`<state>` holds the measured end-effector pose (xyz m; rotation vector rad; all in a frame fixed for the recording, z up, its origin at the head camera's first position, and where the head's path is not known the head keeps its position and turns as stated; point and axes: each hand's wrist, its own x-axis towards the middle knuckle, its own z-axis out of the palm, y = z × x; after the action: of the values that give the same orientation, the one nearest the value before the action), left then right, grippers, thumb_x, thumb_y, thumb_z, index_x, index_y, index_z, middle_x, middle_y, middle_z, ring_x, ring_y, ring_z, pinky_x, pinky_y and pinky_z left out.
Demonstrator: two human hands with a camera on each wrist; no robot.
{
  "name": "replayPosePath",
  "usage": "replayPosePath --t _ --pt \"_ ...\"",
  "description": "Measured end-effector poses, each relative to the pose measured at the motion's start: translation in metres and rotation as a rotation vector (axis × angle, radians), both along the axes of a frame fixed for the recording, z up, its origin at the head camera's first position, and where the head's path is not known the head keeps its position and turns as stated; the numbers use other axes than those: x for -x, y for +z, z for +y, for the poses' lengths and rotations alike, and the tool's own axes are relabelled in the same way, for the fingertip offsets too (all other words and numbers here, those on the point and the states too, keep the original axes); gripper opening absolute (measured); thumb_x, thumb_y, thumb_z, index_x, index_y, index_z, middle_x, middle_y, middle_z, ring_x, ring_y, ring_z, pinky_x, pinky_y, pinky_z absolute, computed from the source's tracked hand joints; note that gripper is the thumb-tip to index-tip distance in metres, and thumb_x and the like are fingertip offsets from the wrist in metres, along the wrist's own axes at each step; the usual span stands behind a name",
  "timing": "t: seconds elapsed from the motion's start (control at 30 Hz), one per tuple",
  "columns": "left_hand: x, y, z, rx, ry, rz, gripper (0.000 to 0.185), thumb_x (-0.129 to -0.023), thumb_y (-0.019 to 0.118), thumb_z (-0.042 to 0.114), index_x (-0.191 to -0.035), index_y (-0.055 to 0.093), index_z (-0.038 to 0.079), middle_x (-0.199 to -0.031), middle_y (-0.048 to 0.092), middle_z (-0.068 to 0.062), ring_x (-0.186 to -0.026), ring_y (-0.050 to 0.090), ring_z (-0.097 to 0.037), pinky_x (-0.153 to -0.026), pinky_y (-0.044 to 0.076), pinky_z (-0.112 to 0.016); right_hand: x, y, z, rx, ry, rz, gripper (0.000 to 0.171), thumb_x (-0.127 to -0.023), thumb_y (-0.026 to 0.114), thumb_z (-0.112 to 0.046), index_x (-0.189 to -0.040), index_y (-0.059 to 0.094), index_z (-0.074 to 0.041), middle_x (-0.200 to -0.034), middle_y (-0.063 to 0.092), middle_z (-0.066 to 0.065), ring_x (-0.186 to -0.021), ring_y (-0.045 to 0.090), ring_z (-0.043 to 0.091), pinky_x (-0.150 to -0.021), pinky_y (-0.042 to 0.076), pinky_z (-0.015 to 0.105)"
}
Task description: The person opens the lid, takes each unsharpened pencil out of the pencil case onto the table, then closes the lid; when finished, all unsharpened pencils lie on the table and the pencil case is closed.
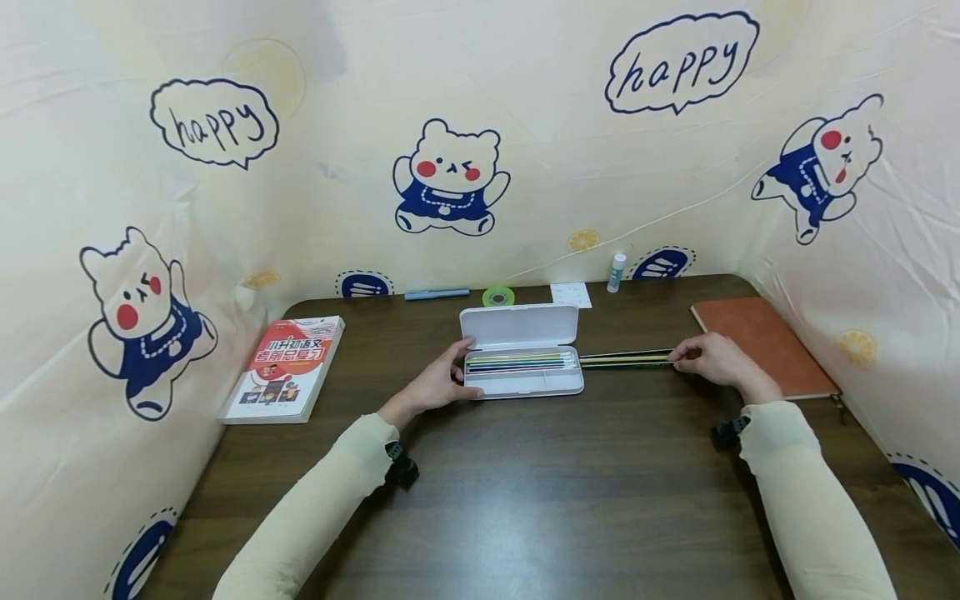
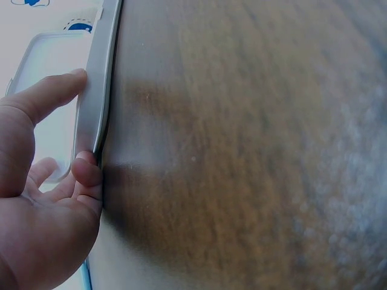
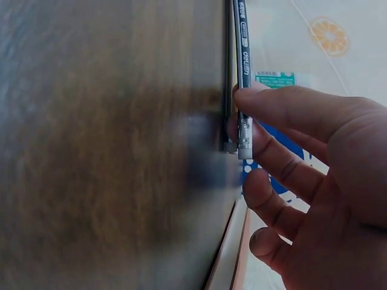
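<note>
1. White plastic pencil case (image 1: 522, 361) lies open near the worktop's (image 1: 525, 500) far edge; the left hand (image 1: 438, 385) grips its end, probably steadying it.
2. Right hand (image 1: 714, 358) pinches the dark pencils (image 1: 626, 359) by their eraser ends, tips toward the case.

The word "happy" stood handwritten in two dark-blue speech bubbles (image 1: 214, 122) (image 1: 681, 62) printed on the cream cloth backdrop (image 1: 570, 150). Chinese characters on the red-and-white book cover (image 1: 288, 363) were too small to read.
</note>
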<state>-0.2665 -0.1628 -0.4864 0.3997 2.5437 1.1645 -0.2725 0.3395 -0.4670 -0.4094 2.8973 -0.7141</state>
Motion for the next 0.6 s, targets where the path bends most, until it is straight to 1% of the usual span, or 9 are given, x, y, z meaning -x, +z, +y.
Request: replayPosePath --t 0.13,0.27,0.33,0.6 --pt "-0.0002 -0.0006 0.0006 -0.008 0.005 -0.001 0.095 -0.084 0.082 0.029 -0.158 0.022 0.029 -0.148 0.043 -0.007 -0.103 0.049 -0.023 -0.088 0.04 -0.034 0.003 -0.003 -0.0017 -0.004 -0.024 -0.012 0.01 -0.092 0.068 -0.012 -0.096 0.077 -0.011 -0.102 0.075 0.014 -0.091 0.065 0.027 -0.084 0.048 0.045" --pt "-0.0003 -0.0012 0.0009 -0.015 0.006 -0.001 0.095 -0.084 0.082 0.027 -0.158 0.022 0.028 -0.147 0.044 -0.008 -0.102 0.05 -0.022 -0.087 0.041 -0.033 0.0051 -0.0065 -0.0026 0.012 -0.051 -0.043 0.012 -0.093 0.067 -0.011 -0.099 0.077 -0.01 -0.106 0.074 0.015 -0.097 0.065 0.031 -0.089 0.048 0.052" --pt "-0.0004 -0.0012 0.0008 -0.014 0.008 -0.002 0.095 -0.084 0.082 0.026 -0.158 0.022 0.028 -0.147 0.044 -0.007 -0.103 0.05 -0.022 -0.087 0.041 -0.033 0.0052 -0.0067 -0.0027 0.023 -0.052 -0.057 0.012 -0.093 0.067 -0.011 -0.101 0.077 -0.009 -0.107 0.074 0.017 -0.098 0.065 0.032 -0.09 0.048 0.055" --pt "0.0005 -0.0013 -0.0002 -0.016 0.006 -0.008 0.095 -0.084 0.082 0.028 -0.158 0.022 0.029 -0.147 0.043 -0.008 -0.104 0.05 -0.022 -0.088 0.041 -0.034 0.0032 -0.0028 -0.0056 0.046 -0.059 -0.054 0.015 -0.094 0.067 -0.013 -0.105 0.077 -0.01 -0.11 0.073 0.016 -0.098 0.063 0.031 -0.088 0.048 0.051"
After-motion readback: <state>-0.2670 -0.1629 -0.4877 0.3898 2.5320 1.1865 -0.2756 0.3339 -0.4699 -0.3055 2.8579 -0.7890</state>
